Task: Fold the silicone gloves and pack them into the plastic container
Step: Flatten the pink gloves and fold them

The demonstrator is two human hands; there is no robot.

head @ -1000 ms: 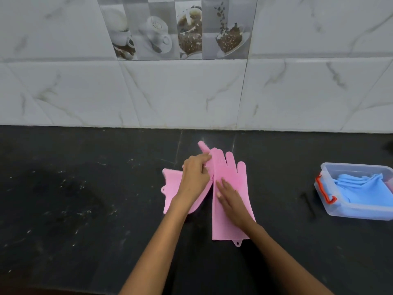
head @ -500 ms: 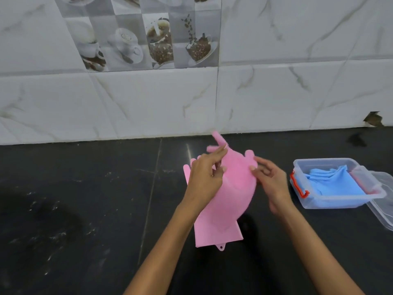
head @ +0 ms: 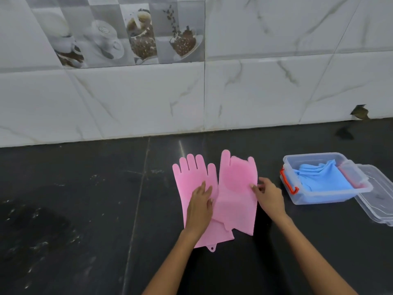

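Currently both pink gloves (head: pixel 214 194) lie flat mid-counter (head: pixel 85 209), left hand (head: pixel 200 206) pressing open-palmed on one, right hand (head: pixel 268 194) pinching the other's 3 o'clock edge; container (head: pixel 325 199) sits at 3 o'clock; silicone looks floppy and grippy, so fold from the cuff.

Single head view, worn high, looks forward and down over counter (head: pixel 63 209) toward tiled wall (head: pixel 127 99); close above both hands, fingers mid-frame, wall beyond fingertips.
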